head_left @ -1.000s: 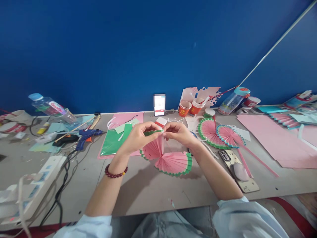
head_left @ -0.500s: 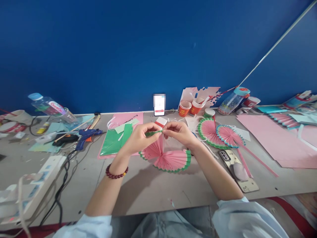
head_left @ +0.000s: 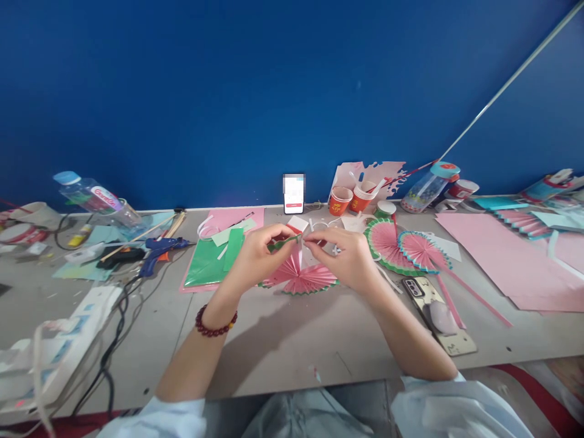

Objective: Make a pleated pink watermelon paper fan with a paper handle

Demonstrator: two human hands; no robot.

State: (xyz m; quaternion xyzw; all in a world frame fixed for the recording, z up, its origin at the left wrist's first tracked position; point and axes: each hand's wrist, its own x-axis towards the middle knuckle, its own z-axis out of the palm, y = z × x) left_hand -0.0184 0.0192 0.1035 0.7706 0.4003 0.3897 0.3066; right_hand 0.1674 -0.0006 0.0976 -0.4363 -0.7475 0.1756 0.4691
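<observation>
A pink pleated paper fan (head_left: 303,281) with a green edge and dark dots hangs half spread over the table. My left hand (head_left: 262,258) is closed on its green-edged upper end, thumb and fingers pinching the folds. Just to the right, my right hand (head_left: 342,252) has thumb and fingertips pinched together, slightly apart from the held edge. Whatever lies between those fingertips is too small to make out. Both hands partly cover the fan's sides. Behind them lies a red and white packet (head_left: 297,225).
Finished-looking pleated fans (head_left: 387,243), a phone (head_left: 440,316) and pink sheets (head_left: 511,255) lie right. Paper cups (head_left: 340,201) and a lit phone (head_left: 293,193) stand behind. Left are green paper (head_left: 210,261), a blue glue gun (head_left: 162,250) and a power strip (head_left: 75,340).
My right hand has moved slightly right, its fingertips parting from my left hand's. The fan's lower right part has lifted and now shows less of its spread.
</observation>
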